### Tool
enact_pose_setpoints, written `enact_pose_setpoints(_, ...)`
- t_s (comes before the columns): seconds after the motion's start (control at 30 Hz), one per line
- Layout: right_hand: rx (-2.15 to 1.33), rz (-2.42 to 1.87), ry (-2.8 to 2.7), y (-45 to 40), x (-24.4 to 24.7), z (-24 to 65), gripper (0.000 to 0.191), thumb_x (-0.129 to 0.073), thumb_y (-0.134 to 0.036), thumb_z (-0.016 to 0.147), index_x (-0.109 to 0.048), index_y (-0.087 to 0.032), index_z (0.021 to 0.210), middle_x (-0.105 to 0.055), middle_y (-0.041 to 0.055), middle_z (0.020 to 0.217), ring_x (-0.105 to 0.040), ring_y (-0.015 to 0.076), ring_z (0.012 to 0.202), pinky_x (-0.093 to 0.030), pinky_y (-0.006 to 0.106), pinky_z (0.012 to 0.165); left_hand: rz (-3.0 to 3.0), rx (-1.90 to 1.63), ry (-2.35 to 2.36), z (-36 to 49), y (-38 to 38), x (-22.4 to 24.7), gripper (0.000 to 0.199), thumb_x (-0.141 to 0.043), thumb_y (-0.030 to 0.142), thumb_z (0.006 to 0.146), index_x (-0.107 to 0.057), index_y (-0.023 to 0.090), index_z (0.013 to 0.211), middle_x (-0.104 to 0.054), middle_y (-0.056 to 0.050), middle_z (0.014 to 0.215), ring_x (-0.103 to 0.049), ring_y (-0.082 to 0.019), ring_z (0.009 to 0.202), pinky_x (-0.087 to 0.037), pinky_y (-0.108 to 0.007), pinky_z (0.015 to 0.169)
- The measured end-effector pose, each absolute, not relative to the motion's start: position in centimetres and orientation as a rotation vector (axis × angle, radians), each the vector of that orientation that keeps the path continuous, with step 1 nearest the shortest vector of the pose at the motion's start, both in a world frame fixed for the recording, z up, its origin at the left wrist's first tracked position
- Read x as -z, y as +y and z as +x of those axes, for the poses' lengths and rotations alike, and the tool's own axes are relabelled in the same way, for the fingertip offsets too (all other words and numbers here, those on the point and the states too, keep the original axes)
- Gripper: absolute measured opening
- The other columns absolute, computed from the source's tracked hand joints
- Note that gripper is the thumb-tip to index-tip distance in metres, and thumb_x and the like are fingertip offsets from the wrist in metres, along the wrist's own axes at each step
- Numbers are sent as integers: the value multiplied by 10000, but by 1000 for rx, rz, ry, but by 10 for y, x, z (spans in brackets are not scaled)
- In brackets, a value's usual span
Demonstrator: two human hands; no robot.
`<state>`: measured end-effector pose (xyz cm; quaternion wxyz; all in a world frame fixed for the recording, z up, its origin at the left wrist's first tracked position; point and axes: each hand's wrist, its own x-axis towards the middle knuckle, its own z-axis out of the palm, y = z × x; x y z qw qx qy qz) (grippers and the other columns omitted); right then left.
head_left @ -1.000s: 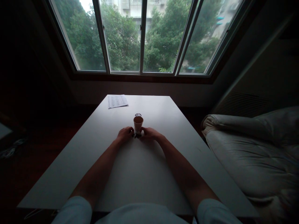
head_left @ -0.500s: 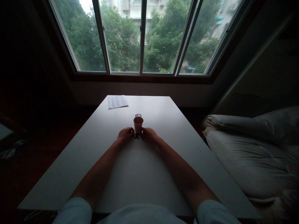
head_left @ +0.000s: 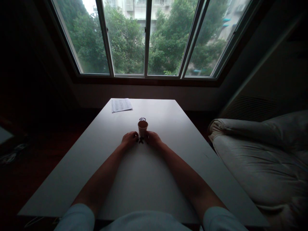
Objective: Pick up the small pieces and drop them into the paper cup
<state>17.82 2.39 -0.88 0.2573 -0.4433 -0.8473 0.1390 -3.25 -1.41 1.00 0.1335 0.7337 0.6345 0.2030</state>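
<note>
A paper cup (head_left: 142,131) stands upright on the white table (head_left: 144,179), its mouth facing up. Just in front of its base lie several small dark pieces (head_left: 141,140), too small to name. On the cup's left, my left hand (head_left: 129,139) rests with fingers curled in, the tips at the dark pieces. My right hand (head_left: 154,139) is at the cup's lower right side, also with curled fingers. Whatever either hand pinches is hidden or too small to make out. Right behind the cup sits a round dark-rimmed item (head_left: 142,119), partly covered by it.
Printed paper sheets (head_left: 121,105) lie at the table's far left corner. A padded, light-coloured sofa (head_left: 260,154) stands along the right side. Beyond the table is a wide window (head_left: 127,45), and cables (head_left: 12,155) lie on the floor at left.
</note>
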Motion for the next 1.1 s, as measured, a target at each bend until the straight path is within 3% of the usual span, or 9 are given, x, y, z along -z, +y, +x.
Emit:
enact_pose_setpoints(0.17, -560, -1109, -2061, 32, 20, 176, 133, -554, -267, 817, -653, -202, 878, -691, 23, 808, -584, 154, 699, -402, 251, 635, 2150, -598, 1835, -33, -14, -10, 180, -557, 335, 883, -704, 265, 960, -713, -26, 975, -617, -175, 856, -399, -264, 709)
enact_pose_setpoints(0.53, -840, -1091, -1666, 47, 26, 180, 274, -600, -449, 772, -635, -193, 861, -630, 5, 704, -572, 155, 647, -461, 262, 603, 2148, -600, 1858, -32, -14, -8, 175, -566, 323, 878, -709, 263, 958, -712, -27, 957, -617, -177, 854, -403, -265, 712)
enact_pose_setpoints(0.87, -973, -1035, -1494, 48, 21, 181, 278, -571, -388, 741, -632, -187, 924, -678, 42, 801, -616, 158, 650, -513, 292, 629, 2162, -600, 1840, -35, -12, -6, 180, -562, 336, 878, -710, 265, 953, -710, -28, 952, -613, -176, 825, -389, -265, 691)
enact_pose_setpoints(1.1, -940, -1035, -1481, 43, 19, 179, 262, -563, -403, 754, -614, -204, 917, -658, 22, 748, -611, 158, 646, -520, 286, 613, 2130, -587, 1855, -35, -12, -7, 193, -568, 346, 879, -714, 265, 974, -711, -36, 958, -614, -180, 845, -397, -262, 710)
